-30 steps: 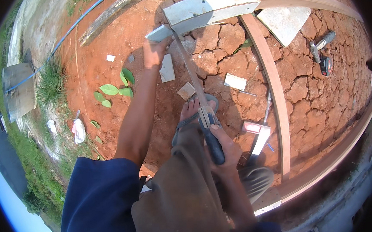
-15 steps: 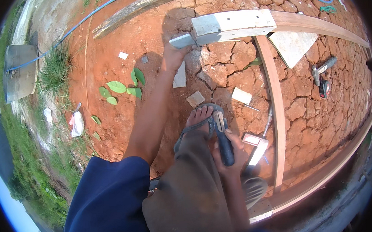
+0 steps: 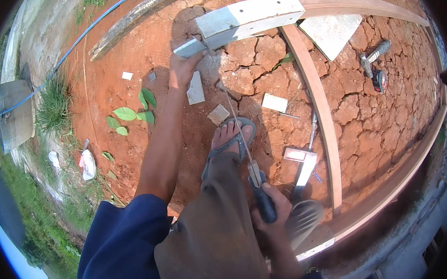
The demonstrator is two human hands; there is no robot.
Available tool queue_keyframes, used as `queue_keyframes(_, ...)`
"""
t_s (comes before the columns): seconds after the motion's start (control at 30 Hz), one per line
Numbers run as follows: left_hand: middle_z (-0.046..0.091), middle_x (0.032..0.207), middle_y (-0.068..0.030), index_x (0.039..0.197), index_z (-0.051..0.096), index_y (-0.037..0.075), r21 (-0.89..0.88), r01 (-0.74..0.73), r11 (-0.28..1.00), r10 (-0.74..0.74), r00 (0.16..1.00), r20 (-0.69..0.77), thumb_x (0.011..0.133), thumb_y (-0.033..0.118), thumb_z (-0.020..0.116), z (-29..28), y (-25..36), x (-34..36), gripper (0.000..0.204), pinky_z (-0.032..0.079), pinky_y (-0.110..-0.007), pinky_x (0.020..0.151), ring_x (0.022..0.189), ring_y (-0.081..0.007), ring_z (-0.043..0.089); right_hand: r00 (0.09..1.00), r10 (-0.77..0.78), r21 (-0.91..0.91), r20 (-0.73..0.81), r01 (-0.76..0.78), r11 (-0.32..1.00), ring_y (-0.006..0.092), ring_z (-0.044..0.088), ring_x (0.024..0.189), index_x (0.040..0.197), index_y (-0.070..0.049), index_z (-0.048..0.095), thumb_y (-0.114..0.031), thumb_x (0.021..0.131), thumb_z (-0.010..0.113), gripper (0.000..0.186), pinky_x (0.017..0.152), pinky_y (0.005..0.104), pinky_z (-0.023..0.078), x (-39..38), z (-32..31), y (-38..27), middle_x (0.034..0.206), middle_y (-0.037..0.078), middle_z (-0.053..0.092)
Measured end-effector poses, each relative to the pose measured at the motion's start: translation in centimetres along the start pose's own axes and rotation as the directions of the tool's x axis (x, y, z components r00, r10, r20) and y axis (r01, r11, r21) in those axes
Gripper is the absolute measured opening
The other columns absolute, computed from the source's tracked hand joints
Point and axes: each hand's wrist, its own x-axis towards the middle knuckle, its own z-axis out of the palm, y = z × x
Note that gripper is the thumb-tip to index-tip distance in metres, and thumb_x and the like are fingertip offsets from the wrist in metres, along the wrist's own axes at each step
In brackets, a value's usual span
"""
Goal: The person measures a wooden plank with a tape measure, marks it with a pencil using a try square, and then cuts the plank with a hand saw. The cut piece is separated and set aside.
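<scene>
My right hand [image 3: 276,209] is wrapped round the dark handle of a handsaw [image 3: 261,191]. The saw's thin blade runs away from me past my sandalled foot, its far end at the end of a whitish board [image 3: 250,17]. My left hand [image 3: 181,70] grips the board's end piece [image 3: 190,48], just left of the blade. A narrow gap or cut line shows between this piece and the rest. Whether the piece is fully separate I cannot tell. The white board lies along a timber beam [image 3: 354,5] and has several dark holes.
A wooden crosspiece [image 3: 317,102] joins the timber frame. Right of my foot lie a try square [image 3: 304,166], a hammer [image 3: 376,56] and a tape measure [image 3: 380,81]. Small offcuts [image 3: 275,102] and green leaves [image 3: 125,114] are scattered on cracked red soil. A blue hose [image 3: 84,38] crosses at upper left.
The saw handle has moved back toward me, and the blade now shows beyond my foot. My left hand keeps its grip on the end piece. The whole view has shifted slightly.
</scene>
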Motion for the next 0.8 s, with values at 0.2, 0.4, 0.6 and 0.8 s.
queue_keyframes(0.2, 0.073, 0.099, -0.0021, 0.112, 0.073, 0.001, -0.076, 0.074, 0.994, -0.076, 0.997, -0.027, 0.086, 0.007, 0.08, 0.5, 0.2, 0.6, 0.027, 0.051, -0.029, 0.075, 0.084, -0.0121, 0.064, 0.971, 0.229, -0.005, 0.061, -0.229, 0.973, 0.0305, 0.077, 0.084, 0.134, -0.009, 0.061, 0.004, 0.075, 0.076, 0.062, 0.074, 0.037, 0.061, 2.2, 1.1, 0.7, 0.101, 0.017, 0.076)
queue_keyframes(0.4, 0.073, 0.098, -0.0031, 0.112, 0.072, 0.001, -0.032, -0.055, 0.998, 0.054, 0.997, -0.052, 0.087, 0.005, 0.076, 0.0, -0.8, 0.1, 0.026, 0.052, -0.029, 0.076, 0.087, -0.0144, 0.066, 0.994, 0.073, -0.081, 0.076, -0.067, 0.994, 0.0249, 0.076, 0.079, 0.136, -0.012, 0.058, 0.002, 0.081, 0.075, 0.06, 0.074, 0.0334, 0.059, 1.9, 0.0, -0.9, 0.102, 0.012, 0.076)
queue_keyframes(0.6, 0.074, 0.101, -0.0048, 0.114, 0.071, 0.0, -0.043, -0.004, 0.999, 0.004, 1.0, -0.014, 0.088, 0.004, 0.075, 0.3, -0.4, 0.5, 0.026, 0.053, -0.029, 0.076, 0.087, -0.0151, 0.067, 0.98, 0.174, -0.04, 0.095, -0.171, 0.984, 0.0307, 0.077, 0.085, 0.138, -0.012, 0.056, 0.0, 0.081, 0.075, 0.061, 0.074, 0.0369, 0.06, 6.8, 1.4, -0.5, 0.102, 0.016, 0.075)
queue_keyframes(0.8, 0.074, 0.099, -0.0051, 0.11, 0.072, 0.0, 0.026, 0.104, 0.994, -0.101, 0.989, -0.108, 0.087, 0.006, 0.076, -0.2, -0.6, 0.3, 0.024, 0.053, -0.031, 0.076, 0.085, -0.0152, 0.066, 0.996, 0.062, -0.048, 0.069, -0.059, 0.997, 0.0338, 0.076, 0.09, 0.133, -0.013, 0.062, -0.004, 0.078, 0.078, 0.058, 0.077, 0.0391, 0.061, 2.9, -0.6, -1.2, 0.104, 0.015, 0.076)
